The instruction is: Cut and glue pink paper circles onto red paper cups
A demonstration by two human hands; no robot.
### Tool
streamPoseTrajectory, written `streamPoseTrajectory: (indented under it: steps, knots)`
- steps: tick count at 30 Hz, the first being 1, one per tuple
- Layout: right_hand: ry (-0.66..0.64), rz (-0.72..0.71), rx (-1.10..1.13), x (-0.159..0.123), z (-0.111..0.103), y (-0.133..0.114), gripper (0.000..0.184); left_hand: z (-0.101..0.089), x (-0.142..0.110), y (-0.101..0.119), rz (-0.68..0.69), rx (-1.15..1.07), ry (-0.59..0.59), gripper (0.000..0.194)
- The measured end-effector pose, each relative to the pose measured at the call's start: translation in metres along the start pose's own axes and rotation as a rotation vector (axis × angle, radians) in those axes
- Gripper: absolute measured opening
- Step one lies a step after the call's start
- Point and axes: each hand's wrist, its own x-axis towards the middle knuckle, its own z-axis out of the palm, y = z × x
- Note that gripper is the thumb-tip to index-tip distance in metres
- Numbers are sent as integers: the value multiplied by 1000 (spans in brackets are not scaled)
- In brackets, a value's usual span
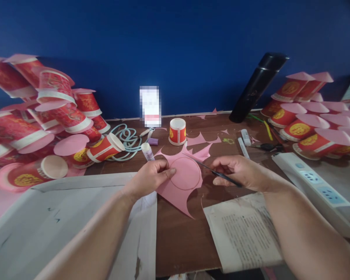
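Observation:
My left hand pinches the left side of a pink paper sheet between thumb and fingers. A drawn circle shows on the sheet, and its outer edges are jagged from curved cuts. My right hand is closed around dark scissors, whose blades reach over the sheet near the circle's upper right. Whether the blades are apart I cannot tell. Just beyond the sheet a red and white paper cup stands upside down or upright; which one is unclear. A glue stick stands near my left hand.
Red paper cups with pink tops pile up at left; more cups stack at right. A black flask leans on the blue wall. Around the desk lie a coiled cable, pink scraps, a power strip and a printed paper.

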Motion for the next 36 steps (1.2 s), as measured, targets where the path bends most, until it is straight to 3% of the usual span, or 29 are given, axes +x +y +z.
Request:
streamPoseTrajectory:
  steps: [14, 36]
  knots:
    - [-13, 53, 41, -4, -2, -3, 30, -1, 0, 1, 24, 16, 2, 38]
    - [-79, -37, 31, 1, 4, 2, 34, 4, -2, 5, 50, 131, -40, 40]
